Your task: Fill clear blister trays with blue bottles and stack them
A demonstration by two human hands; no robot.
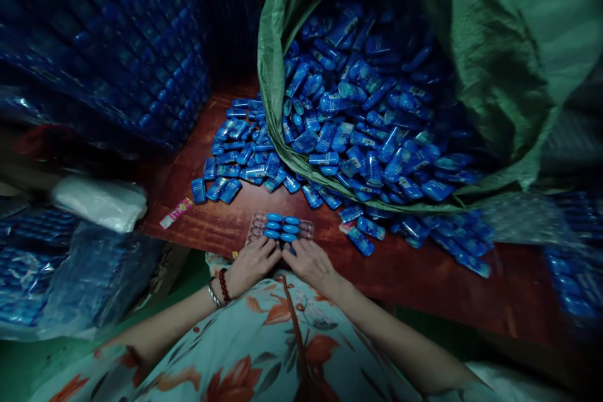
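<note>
A clear plastic tray (pixel 306 228) with moulded hollows lies at the table's near edge, against my body. Small blue containers (pixel 274 226) stand in pairs in its middle two columns, their rounded ends up. My left hand (pixel 254 262) is over the tray's near left part, its fingers curled down at a blue container that they mostly hide. Opposite it, my right hand (pixel 309 262) has its fingers bent round another blue container (pixel 293 249), of which only a bit shows. The two hands nearly meet at the thumbs.
A big green woven sack (pixel 271 75) lies open towards me, full of loose blue containers (pixel 358 119). More spill onto the reddish-brown table (pixel 179 169) on both sides. Packed stacks (pixel 155 44) rise at the left. A pink-and-white wrapper (pixel 176 213) lies near the left edge.
</note>
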